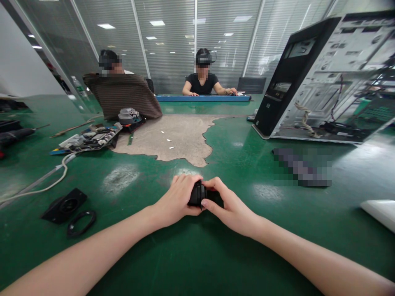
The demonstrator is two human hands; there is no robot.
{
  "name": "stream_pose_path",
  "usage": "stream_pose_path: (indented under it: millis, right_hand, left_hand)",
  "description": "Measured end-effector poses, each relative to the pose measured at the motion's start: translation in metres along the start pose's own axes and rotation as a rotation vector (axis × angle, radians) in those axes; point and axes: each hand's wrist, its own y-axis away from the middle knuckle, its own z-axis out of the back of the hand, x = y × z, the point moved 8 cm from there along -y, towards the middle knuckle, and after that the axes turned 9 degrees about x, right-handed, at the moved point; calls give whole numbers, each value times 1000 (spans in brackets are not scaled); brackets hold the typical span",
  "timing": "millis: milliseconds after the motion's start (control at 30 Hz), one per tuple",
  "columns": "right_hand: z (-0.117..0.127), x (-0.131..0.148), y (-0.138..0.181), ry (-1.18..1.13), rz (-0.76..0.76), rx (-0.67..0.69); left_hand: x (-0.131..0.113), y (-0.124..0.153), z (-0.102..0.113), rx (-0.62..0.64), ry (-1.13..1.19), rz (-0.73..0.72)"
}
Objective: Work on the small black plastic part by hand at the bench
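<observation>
Both hands meet at the middle of the green table around a small black device [195, 195] with a stepped, rounded end; it looks like a camera or lens part, but the fingers cover much of it. My left hand [176, 196] wraps the device from the left, fingers over its top and thumb below. From the right, my right hand [232, 204] pinches the rounded end between thumb and forefinger. To the left on the table lie a black square piece with a round opening [66, 204] and a separate black ring [81, 223].
A torn brown sheet [182, 139] lies ahead. Circuit boards and parts [88, 137] sit left, near a white cable [49, 187]. An opened computer case [286, 82] stands right, behind a blurred dark object [300, 168]. Two people sit across the table, one at a blue bar [203, 98].
</observation>
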Motion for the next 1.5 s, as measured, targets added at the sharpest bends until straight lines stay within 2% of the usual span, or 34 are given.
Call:
stream_pose_path:
  millis: [333,633,933,1233,1500]
  right_hand:
    - [1,-2,-5,-16,-36,-51]
    - [1,0,-1,4,-11,-18]
    - [1,-5,-4,-143,-32,-66]
    - [2,2,-1,-80,14,1]
    - [3,-6,-5,-166,-31,-54]
  left_hand:
    - [-1,0,0,-5,1,0]
    - [1,1,0,2,15,19]
    - [0,1,0,-9,4,7]
    - [-2,0,0,22,-23,-1]
    - [-1,0,0,2,-21,-8]
